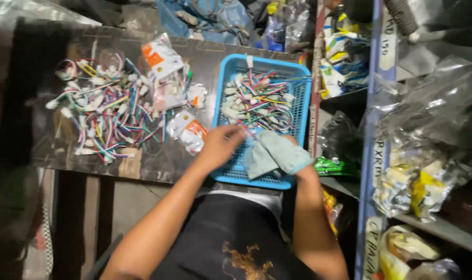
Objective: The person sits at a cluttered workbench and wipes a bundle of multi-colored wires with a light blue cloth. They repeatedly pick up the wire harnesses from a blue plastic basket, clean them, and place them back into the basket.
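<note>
I work over the blue basket (303,98), a plastic mesh tray holding a tangle of thin coloured wires (256,101) with white plugs. My left hand (220,145) sits at its near-left edge, fingers curled together on something I cannot make out. My right hand (277,153), in a soft grey glove, lies flat inside the near end, fingers together. Best to tease one lead free slowly, not tug the knot. Left of the basket lie glossy packets (186,129) and a loose wire heap (106,111).
</note>
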